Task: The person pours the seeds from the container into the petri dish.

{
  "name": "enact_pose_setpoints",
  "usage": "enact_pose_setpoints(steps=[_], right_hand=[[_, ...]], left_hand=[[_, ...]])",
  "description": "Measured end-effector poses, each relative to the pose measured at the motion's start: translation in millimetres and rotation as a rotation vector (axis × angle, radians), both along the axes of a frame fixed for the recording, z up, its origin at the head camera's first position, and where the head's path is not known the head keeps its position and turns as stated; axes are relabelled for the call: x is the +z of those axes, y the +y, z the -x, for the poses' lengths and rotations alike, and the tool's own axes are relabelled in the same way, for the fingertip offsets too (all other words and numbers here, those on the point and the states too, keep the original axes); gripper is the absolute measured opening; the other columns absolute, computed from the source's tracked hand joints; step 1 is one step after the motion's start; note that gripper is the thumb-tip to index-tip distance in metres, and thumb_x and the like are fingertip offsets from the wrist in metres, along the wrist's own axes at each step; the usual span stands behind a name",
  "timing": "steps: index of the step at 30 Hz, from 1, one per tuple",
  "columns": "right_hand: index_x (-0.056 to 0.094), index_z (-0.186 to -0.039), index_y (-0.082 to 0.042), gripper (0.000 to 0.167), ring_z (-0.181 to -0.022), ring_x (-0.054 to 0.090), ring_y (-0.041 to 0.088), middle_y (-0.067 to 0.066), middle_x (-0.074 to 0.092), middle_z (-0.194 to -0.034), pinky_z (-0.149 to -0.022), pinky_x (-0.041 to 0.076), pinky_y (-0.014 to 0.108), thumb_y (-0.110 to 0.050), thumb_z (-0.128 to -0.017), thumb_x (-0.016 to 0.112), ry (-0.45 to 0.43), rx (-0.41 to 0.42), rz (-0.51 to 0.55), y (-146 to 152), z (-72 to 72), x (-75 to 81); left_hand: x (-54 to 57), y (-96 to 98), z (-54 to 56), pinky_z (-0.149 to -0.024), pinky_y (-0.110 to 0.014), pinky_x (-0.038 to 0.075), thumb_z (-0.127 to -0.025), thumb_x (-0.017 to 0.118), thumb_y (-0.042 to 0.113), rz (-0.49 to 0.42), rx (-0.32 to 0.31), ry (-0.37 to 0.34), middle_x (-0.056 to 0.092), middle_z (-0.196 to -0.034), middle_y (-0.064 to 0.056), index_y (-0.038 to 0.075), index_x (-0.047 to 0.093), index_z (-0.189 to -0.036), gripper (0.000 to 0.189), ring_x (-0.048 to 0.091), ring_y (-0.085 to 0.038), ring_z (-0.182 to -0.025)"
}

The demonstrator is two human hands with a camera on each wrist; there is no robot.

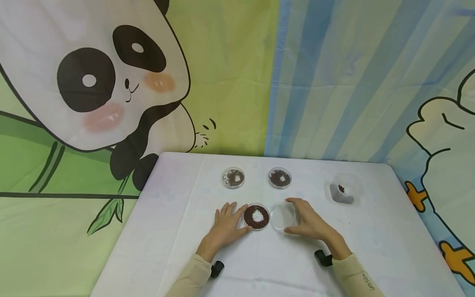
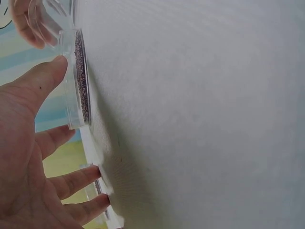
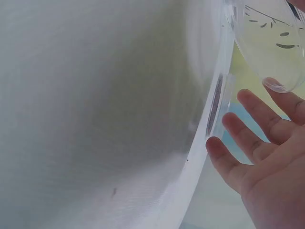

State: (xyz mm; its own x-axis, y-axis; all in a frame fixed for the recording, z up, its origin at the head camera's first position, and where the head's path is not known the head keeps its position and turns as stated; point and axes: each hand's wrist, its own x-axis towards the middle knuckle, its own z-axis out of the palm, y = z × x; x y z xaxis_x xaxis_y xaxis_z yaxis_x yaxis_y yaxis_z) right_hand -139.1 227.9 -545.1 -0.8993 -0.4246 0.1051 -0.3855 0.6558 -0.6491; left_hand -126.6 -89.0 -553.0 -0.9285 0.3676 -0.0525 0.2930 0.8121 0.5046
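On the white table, my left hand (image 1: 225, 227) holds a petri dish (image 1: 256, 217) by its rim between thumb and index finger. The dish contains dark brown granules with a white granular patch in the middle. In the left wrist view, the dish (image 2: 82, 83) is seen edge-on, and the other fingers spread toward the table. Just right of it, my right hand (image 1: 311, 222) pinches a clear round lid (image 1: 283, 216) between thumb and index finger. The right wrist view shows the lid (image 3: 271, 52) tilted, with the remaining fingers extended; most of the thumb is cut off there.
Farther back stand two petri dishes with dark and white granules, a left one (image 1: 233, 177) and a right one (image 1: 280, 177). Toward the right lies a small clear container (image 1: 342, 194) with a little dark material inside. A printed cloth (image 1: 230, 82) hangs behind the table.
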Motion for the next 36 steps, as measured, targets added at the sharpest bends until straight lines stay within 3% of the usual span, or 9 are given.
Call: enact_pose_setpoints(steps=[26,36], right_hand=[[0.042,-0.146,-0.008,0.095,-0.133,0.043,0.033,0.011,0.047,-0.143,-0.105,0.039,0.057,-0.039,-0.071,0.091,0.035,0.054,0.103,-24,3.7,12.9],[0.041,-0.146,-0.007,0.096,-0.136,0.041,0.031,0.008,0.047,-0.146,-0.108,0.036,0.056,-0.035,-0.07,0.092,0.017,0.089,0.126,-40,6.1,15.0]], left_hand=[[-2.2,-0.5,-0.1,-0.108,-0.073,0.018,-0.089,0.069,0.054,0.012,0.002,0.014,0.035,-0.153,-0.021,0.022,0.045,-0.152,0.074,0.024,-0.049,-0.143],[-0.6,-1.3,-0.4,-0.11,-0.072,0.015,-0.09,0.068,0.056,0.021,-0.004,-0.013,0.033,-0.155,-0.02,0.024,0.043,-0.153,0.075,0.021,-0.047,-0.145]])
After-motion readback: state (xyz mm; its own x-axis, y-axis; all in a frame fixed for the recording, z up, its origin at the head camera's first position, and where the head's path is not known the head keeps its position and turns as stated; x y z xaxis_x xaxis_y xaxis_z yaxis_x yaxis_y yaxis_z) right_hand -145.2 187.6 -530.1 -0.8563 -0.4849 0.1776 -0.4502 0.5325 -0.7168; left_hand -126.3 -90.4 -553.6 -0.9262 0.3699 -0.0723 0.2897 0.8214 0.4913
